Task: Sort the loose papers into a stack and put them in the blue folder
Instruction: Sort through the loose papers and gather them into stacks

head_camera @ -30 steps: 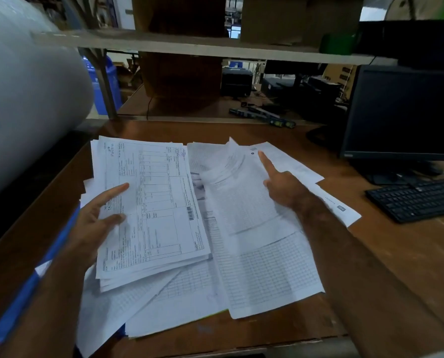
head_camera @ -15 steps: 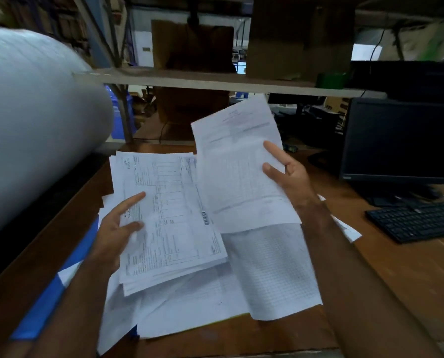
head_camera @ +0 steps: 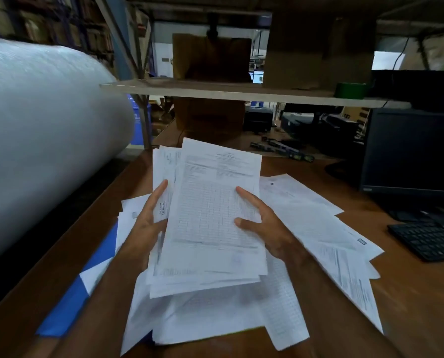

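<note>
From the head view, both hands hold a stack of papers (head_camera: 210, 223) raised above the worktop (head_camera: 409, 306). The left hand (head_camera: 148, 220) grips its left edge, the right hand (head_camera: 265, 226) pinches the right edge, thumb on top. Print on the sheets is too blurred to read. Loose papers (head_camera: 332, 236) lie below, partly covering the blue folder (head_camera: 68, 306) at left.

The papers (head_camera: 210, 220) are thin, matt white sheets with faint grey print. Beneath them the table (head_camera: 409, 306) is smooth brown wood with a dull sheen. Left of the papers, the folder (head_camera: 68, 308) looks like smooth blue plastic or card.
</note>
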